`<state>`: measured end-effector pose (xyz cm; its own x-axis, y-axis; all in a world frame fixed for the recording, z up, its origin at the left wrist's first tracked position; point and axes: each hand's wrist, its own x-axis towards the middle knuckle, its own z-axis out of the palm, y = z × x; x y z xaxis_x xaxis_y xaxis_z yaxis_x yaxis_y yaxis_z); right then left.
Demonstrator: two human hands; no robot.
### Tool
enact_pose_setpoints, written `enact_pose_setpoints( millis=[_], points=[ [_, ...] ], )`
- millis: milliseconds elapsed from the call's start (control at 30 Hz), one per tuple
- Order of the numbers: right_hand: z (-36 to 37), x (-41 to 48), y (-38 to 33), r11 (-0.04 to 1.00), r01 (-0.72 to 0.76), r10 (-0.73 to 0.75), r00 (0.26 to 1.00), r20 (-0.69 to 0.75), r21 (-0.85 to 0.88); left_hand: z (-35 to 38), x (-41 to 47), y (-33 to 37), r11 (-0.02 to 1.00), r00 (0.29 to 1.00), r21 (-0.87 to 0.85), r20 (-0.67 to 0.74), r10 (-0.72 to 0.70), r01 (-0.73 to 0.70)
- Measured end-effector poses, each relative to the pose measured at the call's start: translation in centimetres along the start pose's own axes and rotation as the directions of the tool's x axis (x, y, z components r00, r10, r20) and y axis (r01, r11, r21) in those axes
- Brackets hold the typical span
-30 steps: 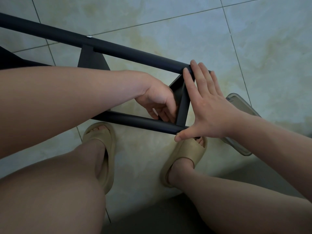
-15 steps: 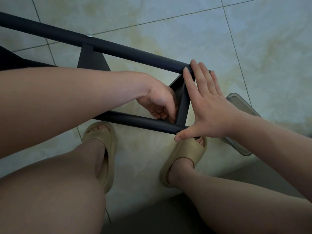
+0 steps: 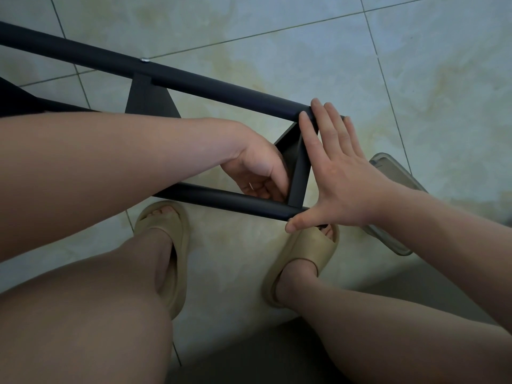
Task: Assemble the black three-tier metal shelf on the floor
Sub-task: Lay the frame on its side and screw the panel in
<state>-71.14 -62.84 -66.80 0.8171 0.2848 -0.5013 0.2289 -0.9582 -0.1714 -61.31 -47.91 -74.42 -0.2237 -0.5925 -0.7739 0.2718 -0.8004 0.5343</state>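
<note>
While our right hand (image 3: 340, 178) presses flat against the end of the shelf frame (image 3: 221, 87) lying on the floor (image 3: 277, 51), our left hand (image 3: 257, 173) curls inside that corner; we cannot tell around what.

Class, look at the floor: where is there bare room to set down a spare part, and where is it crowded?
Free: the floor tiles beyond the far tube, and the strip between the two sandals. Crowded: the frame's end bar, where left hand and right hand meet, beside the clear plastic object.
</note>
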Motion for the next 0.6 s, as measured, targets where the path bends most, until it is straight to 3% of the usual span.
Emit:
enact_pose_setpoints(
  millis=[600],
  points=[
    [0.02, 0.01, -0.04, 1.0, 0.002, -0.002, 1.0, -0.001, 0.01, -0.02, -0.22, 0.03, 0.998, 0.998, -0.018, -0.007, 0.06, -0.06]
  ],
)
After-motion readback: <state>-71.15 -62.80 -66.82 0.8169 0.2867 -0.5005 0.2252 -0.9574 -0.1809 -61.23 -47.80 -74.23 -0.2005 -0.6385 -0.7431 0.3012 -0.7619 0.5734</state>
